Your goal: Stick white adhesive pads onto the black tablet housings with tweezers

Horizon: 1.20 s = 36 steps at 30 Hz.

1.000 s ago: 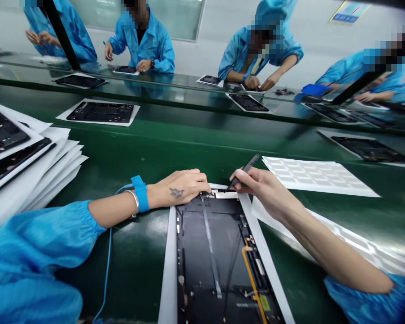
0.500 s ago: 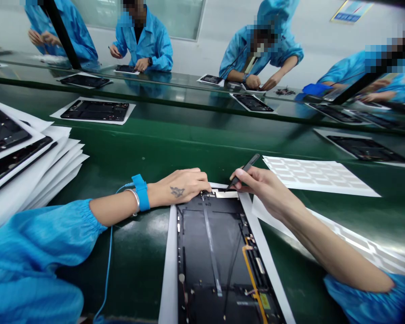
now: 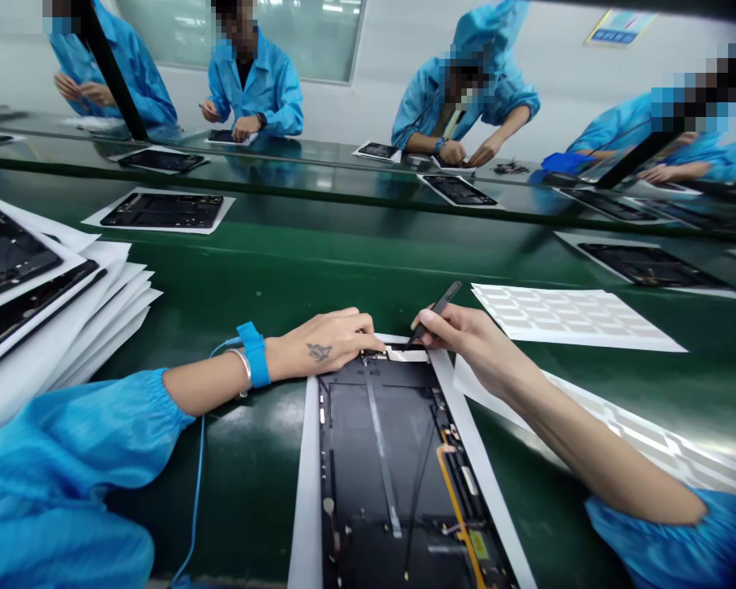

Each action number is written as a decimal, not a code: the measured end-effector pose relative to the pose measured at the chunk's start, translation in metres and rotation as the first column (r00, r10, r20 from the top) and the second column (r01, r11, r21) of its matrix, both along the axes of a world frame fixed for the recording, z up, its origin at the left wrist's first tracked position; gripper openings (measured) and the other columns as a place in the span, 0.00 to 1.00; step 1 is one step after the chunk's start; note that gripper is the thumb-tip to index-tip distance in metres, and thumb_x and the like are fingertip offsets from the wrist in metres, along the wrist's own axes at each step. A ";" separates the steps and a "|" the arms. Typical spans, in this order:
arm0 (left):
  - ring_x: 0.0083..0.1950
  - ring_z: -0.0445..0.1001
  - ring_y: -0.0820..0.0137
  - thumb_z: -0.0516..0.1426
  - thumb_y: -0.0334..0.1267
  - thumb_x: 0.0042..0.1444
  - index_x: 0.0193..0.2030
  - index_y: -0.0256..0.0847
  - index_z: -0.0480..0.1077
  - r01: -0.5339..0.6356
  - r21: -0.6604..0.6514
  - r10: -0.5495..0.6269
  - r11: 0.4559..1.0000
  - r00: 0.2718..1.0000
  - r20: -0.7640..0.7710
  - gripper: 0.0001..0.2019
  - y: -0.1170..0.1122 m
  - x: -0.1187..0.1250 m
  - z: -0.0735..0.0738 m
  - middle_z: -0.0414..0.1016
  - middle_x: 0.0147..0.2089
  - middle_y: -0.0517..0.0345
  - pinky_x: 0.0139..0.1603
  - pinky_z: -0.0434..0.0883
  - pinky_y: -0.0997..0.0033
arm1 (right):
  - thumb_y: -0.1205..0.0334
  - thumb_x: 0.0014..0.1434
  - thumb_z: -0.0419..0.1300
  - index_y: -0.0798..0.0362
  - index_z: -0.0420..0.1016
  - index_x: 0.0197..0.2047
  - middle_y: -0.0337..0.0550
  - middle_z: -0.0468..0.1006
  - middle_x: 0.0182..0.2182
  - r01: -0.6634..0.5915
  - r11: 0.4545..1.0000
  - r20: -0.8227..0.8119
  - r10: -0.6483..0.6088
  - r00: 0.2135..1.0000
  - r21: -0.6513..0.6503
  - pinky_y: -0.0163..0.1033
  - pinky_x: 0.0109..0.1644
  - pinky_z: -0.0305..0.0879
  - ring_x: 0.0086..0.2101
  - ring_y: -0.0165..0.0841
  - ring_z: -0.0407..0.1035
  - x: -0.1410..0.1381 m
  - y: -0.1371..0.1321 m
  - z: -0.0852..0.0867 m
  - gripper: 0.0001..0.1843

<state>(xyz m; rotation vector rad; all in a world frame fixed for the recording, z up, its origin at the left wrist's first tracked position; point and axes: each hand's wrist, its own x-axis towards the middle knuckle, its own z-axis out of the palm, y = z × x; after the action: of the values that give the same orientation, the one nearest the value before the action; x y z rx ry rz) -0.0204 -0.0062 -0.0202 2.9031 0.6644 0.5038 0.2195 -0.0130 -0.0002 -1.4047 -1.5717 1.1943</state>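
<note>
An opened black tablet housing (image 3: 374, 458) lies on a white sheet (image 3: 303, 499) in front of me, its inner parts and an orange flex cable (image 3: 455, 491) showing. My left hand (image 3: 328, 343) lies over its far left corner, fingers bent together and tips hidden; what they pinch or press, I cannot make out. In my right hand (image 3: 460, 331) is a pair of black tweezers (image 3: 437, 311), gripped like a pen. Their tips point down at the far right edge, beside a pale strip (image 3: 408, 355). A blue wrist strap (image 3: 256, 355) circles my left wrist.
Stacked tablet housings between white sheets (image 3: 104, 327) stand at left. Sheets of grey stickers (image 3: 580, 315) lie at right, one partly under my right forearm. More housings (image 3: 163, 210) lie across the green table (image 3: 294, 262). Several co-workers in blue sit opposite. A blue cord (image 3: 197, 483) hangs by my left arm.
The view has shifted slightly. Both hands stay at the far edge of the tablet housing, the tweezers still in my right hand, with little visible movement.
</note>
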 end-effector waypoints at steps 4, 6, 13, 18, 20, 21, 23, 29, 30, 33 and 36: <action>0.44 0.66 0.68 0.46 0.26 0.68 0.53 0.40 0.72 0.006 -0.020 -0.006 1.000 1.000 0.005 0.16 -0.001 -0.001 0.003 0.71 0.47 0.52 0.44 0.67 0.71 | 0.32 0.50 0.62 0.53 0.73 0.28 0.38 0.70 0.21 -0.027 0.993 0.082 0.018 0.996 0.112 0.39 0.33 0.62 0.26 0.32 0.65 0.000 0.000 -0.002 0.28; 0.44 0.66 0.68 0.46 0.27 0.68 0.54 0.40 0.71 0.005 -0.021 -0.005 1.000 1.000 0.010 0.16 -0.002 -0.002 0.005 0.71 0.47 0.52 0.44 0.67 0.71 | 0.33 0.53 0.60 0.52 0.72 0.27 0.39 0.72 0.22 -0.032 0.984 0.148 0.006 0.989 0.173 0.40 0.34 0.63 0.26 0.34 0.67 0.001 -0.001 -0.004 0.27; 0.46 0.67 0.68 0.47 0.25 0.67 0.53 0.40 0.71 -0.006 -0.011 0.006 1.000 1.000 0.007 0.16 -0.003 -0.002 0.003 0.72 0.47 0.51 0.46 0.69 0.71 | 0.41 0.60 0.56 0.49 0.75 0.33 0.45 0.80 0.31 0.008 0.930 0.175 -0.078 0.981 0.368 0.44 0.39 0.68 0.35 0.42 0.74 0.000 -0.015 -0.008 0.20; 0.45 0.68 0.68 0.47 0.25 0.66 0.52 0.39 0.72 0.000 0.024 0.000 1.000 1.000 -0.011 0.16 -0.003 -0.003 0.002 0.73 0.46 0.51 0.45 0.69 0.70 | 0.46 0.62 0.55 0.48 0.77 0.32 0.46 0.82 0.36 -0.136 0.895 0.242 0.033 0.970 0.424 0.44 0.41 0.69 0.37 0.41 0.75 -0.009 -0.023 -0.011 0.17; 0.44 0.68 0.68 0.47 0.25 0.66 0.52 0.39 0.72 -0.001 0.026 0.001 1.000 1.000 -0.016 0.16 -0.003 -0.003 0.004 0.73 0.46 0.51 0.45 0.69 0.70 | 0.49 0.63 0.56 0.48 0.77 0.33 0.46 0.82 0.37 -0.151 0.883 0.258 0.035 0.965 0.445 0.44 0.43 0.70 0.37 0.41 0.76 -0.009 -0.024 -0.011 0.15; 0.44 0.68 0.68 0.47 0.25 0.66 0.52 0.38 0.72 -0.001 0.028 0.002 1.000 1.000 -0.018 0.16 -0.003 -0.003 0.004 0.73 0.46 0.51 0.45 0.69 0.70 | 0.50 0.63 0.57 0.48 0.78 0.34 0.47 0.82 0.37 -0.156 0.876 0.263 0.035 0.964 0.457 0.45 0.44 0.70 0.38 0.41 0.76 -0.009 -0.025 -0.011 0.14; 0.44 0.68 0.68 0.47 0.25 0.66 0.53 0.38 0.72 -0.003 0.027 0.003 1.000 1.000 -0.023 0.16 -0.004 -0.003 0.005 0.73 0.46 0.51 0.44 0.69 0.70 | 0.51 0.63 0.57 0.48 0.79 0.36 0.47 0.81 0.37 -0.178 0.855 0.269 0.047 0.962 0.487 0.45 0.44 0.70 0.38 0.41 0.76 -0.009 -0.026 -0.012 0.12; 0.46 0.68 0.69 0.46 0.25 0.67 0.52 0.39 0.71 -0.015 0.006 0.015 1.000 1.000 -0.026 0.16 -0.005 -0.002 0.005 0.73 0.47 0.51 0.46 0.70 0.71 | 0.50 0.65 0.55 0.46 0.78 0.37 0.47 0.81 0.33 -0.272 0.791 0.292 0.123 0.948 0.548 0.47 0.41 0.71 0.36 0.41 0.75 -0.009 -0.030 -0.011 0.13; 0.46 0.68 0.69 0.46 0.25 0.67 0.52 0.39 0.71 -0.015 0.006 0.015 1.000 1.000 -0.026 0.16 -0.005 -0.002 0.005 0.73 0.46 0.51 0.46 0.70 0.71 | 0.50 0.65 0.55 0.46 0.78 0.37 0.47 0.81 0.33 -0.266 0.791 0.294 0.114 0.949 0.551 0.46 0.40 0.71 0.36 0.41 0.75 -0.009 -0.031 -0.011 0.14; 0.45 0.68 0.68 0.46 0.25 0.66 0.52 0.39 0.71 -0.018 0.012 0.018 1.000 0.999 -0.030 0.16 -0.004 -0.002 0.004 0.73 0.46 0.51 0.45 0.69 0.71 | 0.48 0.64 0.55 0.47 0.78 0.36 0.47 0.81 0.34 -0.213 0.806 0.296 0.049 0.954 0.553 0.46 0.40 0.71 0.35 0.41 0.75 -0.008 -0.031 -0.012 0.15; 0.44 0.68 0.68 0.47 0.25 0.66 0.51 0.38 0.71 -0.014 0.021 0.014 1.000 0.999 -0.040 0.15 -0.004 -0.001 0.006 0.73 0.46 0.51 0.44 0.69 0.71 | 0.48 0.64 0.56 0.46 0.78 0.37 0.47 0.81 0.34 -0.200 0.816 0.292 0.040 0.956 0.542 0.46 0.41 0.71 0.36 0.42 0.75 -0.009 -0.030 -0.013 0.15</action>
<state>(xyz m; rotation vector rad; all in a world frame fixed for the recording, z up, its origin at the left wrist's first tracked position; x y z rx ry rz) -0.0216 -0.0104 -0.0140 2.9370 0.6896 0.4570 0.2101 -0.0433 -0.0130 -1.1003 -2.0200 0.5221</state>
